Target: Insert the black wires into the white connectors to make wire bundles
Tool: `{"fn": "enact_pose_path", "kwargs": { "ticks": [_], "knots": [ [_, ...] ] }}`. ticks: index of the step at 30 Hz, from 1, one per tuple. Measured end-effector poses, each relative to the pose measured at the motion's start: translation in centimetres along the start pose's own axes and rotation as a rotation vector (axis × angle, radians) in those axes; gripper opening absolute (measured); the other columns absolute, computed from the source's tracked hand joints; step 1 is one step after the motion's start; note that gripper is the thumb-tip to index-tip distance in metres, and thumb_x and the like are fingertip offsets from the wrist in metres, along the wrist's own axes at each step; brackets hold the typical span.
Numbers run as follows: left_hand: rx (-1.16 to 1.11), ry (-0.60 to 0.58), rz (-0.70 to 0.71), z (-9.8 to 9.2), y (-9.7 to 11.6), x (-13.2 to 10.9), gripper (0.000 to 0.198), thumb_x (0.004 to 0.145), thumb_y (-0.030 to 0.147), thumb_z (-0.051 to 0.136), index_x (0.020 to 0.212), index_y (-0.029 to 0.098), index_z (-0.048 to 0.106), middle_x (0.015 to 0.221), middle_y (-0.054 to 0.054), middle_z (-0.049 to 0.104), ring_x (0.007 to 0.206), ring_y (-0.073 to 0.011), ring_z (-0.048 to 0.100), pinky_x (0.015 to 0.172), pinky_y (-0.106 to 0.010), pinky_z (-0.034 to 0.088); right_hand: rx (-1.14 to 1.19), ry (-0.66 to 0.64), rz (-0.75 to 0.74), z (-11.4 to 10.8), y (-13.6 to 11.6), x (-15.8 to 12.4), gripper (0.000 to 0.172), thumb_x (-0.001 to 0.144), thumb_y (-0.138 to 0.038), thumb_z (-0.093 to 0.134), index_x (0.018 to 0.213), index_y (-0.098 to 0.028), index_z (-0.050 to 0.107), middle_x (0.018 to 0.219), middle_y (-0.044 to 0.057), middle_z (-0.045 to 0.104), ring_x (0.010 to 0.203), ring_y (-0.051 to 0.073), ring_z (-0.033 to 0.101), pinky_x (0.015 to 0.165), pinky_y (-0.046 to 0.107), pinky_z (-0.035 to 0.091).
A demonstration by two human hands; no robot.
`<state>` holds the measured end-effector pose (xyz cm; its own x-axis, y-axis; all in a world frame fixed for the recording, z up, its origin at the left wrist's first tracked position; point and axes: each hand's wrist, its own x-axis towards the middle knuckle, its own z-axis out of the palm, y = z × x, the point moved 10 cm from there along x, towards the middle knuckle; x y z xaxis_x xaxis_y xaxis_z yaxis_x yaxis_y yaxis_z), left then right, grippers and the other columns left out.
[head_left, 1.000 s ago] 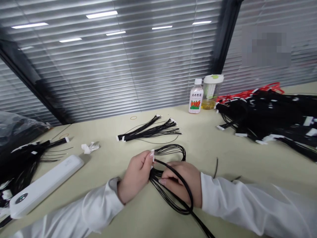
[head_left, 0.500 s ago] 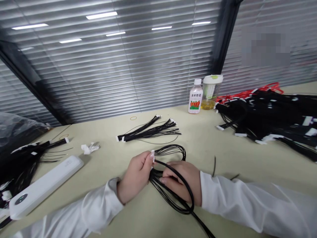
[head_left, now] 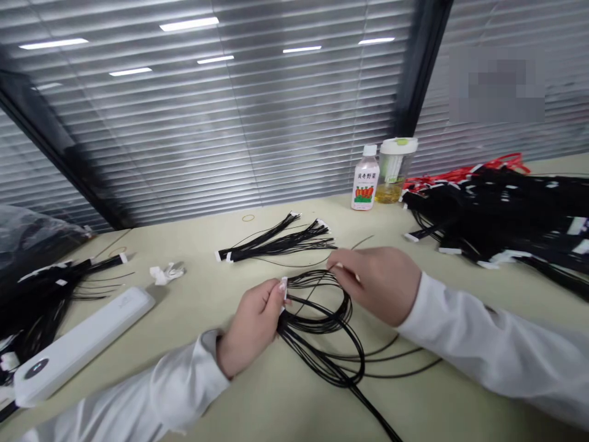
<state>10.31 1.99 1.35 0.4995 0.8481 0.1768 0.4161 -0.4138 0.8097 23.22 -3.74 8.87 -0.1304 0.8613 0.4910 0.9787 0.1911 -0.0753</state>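
Note:
My left hand (head_left: 251, 325) is closed, thumb on top, around the end of a black wire harness (head_left: 322, 323) where a white connector (head_left: 284, 286) shows above the thumb. Loops of the black wires spread right from that grip, and a thicker strand runs down towards the lower edge. Above the loops, my right hand (head_left: 380, 283) pinches one thin black wire (head_left: 363, 241) between thumb and forefinger. Its free end sticks out past the fingers, and the wire slants down across the loops towards my left hand.
Black wire bundles (head_left: 276, 245) with white connectors lie behind my hands. A white power bank (head_left: 87, 344), crumpled tissue (head_left: 165, 274) and dark wires (head_left: 46, 294) are at left. At right stand a bottle (head_left: 366, 179) and a cup (head_left: 396, 170), beside a big black cable pile (head_left: 501, 215).
My right hand has moved up and right out of the wire loops, drawing one thin wire with it. Several wires now fan out to the right. My left hand keeps its place.

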Motion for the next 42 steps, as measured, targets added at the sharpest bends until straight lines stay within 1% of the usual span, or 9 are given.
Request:
{"fn": "enact_pose_path", "kwargs": {
  "ticks": [3, 6, 9, 12, 14, 16, 19, 23, 42],
  "knots": [
    [-0.004, -0.011, -0.006, 0.2, 0.0, 0.0, 0.04, 0.085, 0.043, 0.031, 0.061, 0.014, 0.045, 0.055, 0.003, 0.044, 0.054, -0.0073, 0.041, 0.055, -0.018, 0.034, 0.38, 0.286, -0.004, -3.7, 1.1, 0.3, 0.025, 0.075, -0.014, 0.051, 0.098, -0.017, 0.059, 0.09, 0.004, 0.066, 0.078, 0.013, 0.061, 0.073, 0.026, 0.048],
    [-0.003, -0.019, -0.005, 0.2, 0.1, 0.0, 0.04, 0.085, 0.043, 0.032, 0.061, 0.014, 0.046, 0.056, 0.002, 0.046, 0.053, -0.0071, 0.042, 0.054, -0.018, 0.034, 0.761, 0.41, 0.063, -5.4, 2.4, 0.0, 0.031, 0.076, -0.016, 0.054, 0.108, -0.019, 0.056, 0.105, 0.004, 0.061, 0.099, 0.015, 0.056, 0.09, 0.03, 0.044],
    [0.0, -0.03, -0.006, 0.3, 0.3, -0.1, 0.04, 0.084, 0.043, 0.032, 0.061, 0.014, 0.046, 0.057, 0.002, 0.048, 0.052, -0.0071, 0.042, 0.052, -0.018, 0.034, 1.122, 0.475, 0.148, -6.0, 3.3, -0.3, 0.017, 0.08, -0.023, 0.053, 0.095, -0.025, 0.06, 0.096, 0.0, 0.063, 0.09, 0.014, 0.06, 0.084, 0.032, 0.05],
    [-0.004, -0.038, -0.002, 0.3, 0.4, -0.1, 0.04, 0.084, 0.043, 0.032, 0.06, 0.014, 0.046, 0.055, 0.002, 0.046, 0.051, -0.0074, 0.041, 0.051, -0.018, 0.034, 1.265, 0.461, 0.164, -6.0, 3.0, -0.3, 0.013, 0.081, -0.025, 0.051, 0.091, -0.028, 0.057, 0.073, -0.003, 0.061, 0.066, 0.011, 0.06, 0.065, 0.028, 0.054],
    [-0.007, -0.038, 0.005, 0.3, 0.5, -0.2, 0.04, 0.084, 0.044, 0.032, 0.06, 0.014, 0.046, 0.054, 0.002, 0.046, 0.05, -0.0075, 0.041, 0.05, -0.018, 0.033, 1.272, 0.323, 0.158, -4.4, 1.9, 0.0, 0.026, 0.08, -0.022, 0.049, 0.105, -0.029, 0.048, 0.062, -0.005, 0.056, 0.052, 0.01, 0.055, 0.052, 0.025, 0.051],
    [-0.011, -0.037, 0.014, 0.3, 0.5, -0.2, 0.041, 0.084, 0.044, 0.031, 0.06, 0.014, 0.045, 0.053, 0.002, 0.045, 0.05, -0.0075, 0.04, 0.051, -0.018, 0.034, 1.247, 0.121, 0.175, -1.5, 0.6, -0.1, 0.034, 0.08, -0.019, 0.046, 0.113, -0.023, 0.04, 0.059, -0.006, 0.054, 0.045, 0.008, 0.05, 0.046, 0.022, 0.047],
    [-0.011, -0.029, 0.024, 0.2, 0.6, -0.1, 0.04, 0.084, 0.043, 0.032, 0.06, 0.014, 0.045, 0.053, 0.003, 0.044, 0.051, -0.0077, 0.04, 0.052, -0.018, 0.034, 1.024, -0.076, 0.207, 2.9, -0.6, -0.9, 0.011, 0.08, -0.022, 0.044, 0.082, -0.016, 0.053, 0.06, -0.003, 0.054, 0.044, 0.005, 0.044, 0.044, 0.019, 0.039],
    [0.001, -0.03, 0.034, 0.2, 0.7, -0.1, 0.039, 0.084, 0.042, 0.033, 0.06, 0.014, 0.044, 0.055, 0.003, 0.044, 0.052, -0.0073, 0.039, 0.053, -0.018, 0.034, 0.841, -0.131, 0.231, 6.2, -0.8, -1.9, 0.023, 0.078, -0.03, 0.049, 0.06, -0.015, 0.049, 0.052, -0.004, 0.044, 0.049, 0.006, 0.037, 0.046, 0.019, 0.032],
    [0.016, -0.084, 0.07, 0.6, 1.1, -0.1, 0.037, 0.085, 0.039, 0.031, 0.06, 0.014, 0.043, 0.057, 0.002, 0.043, 0.055, -0.0074, 0.039, 0.054, -0.018, 0.033, 0.848, -0.132, 0.237, 7.1, -0.6, -2.1, 0.029, 0.079, -0.031, 0.046, 0.056, -0.015, 0.047, 0.05, -0.005, 0.038, 0.049, 0.006, 0.033, 0.047, 0.019, 0.029]
  ]
}}
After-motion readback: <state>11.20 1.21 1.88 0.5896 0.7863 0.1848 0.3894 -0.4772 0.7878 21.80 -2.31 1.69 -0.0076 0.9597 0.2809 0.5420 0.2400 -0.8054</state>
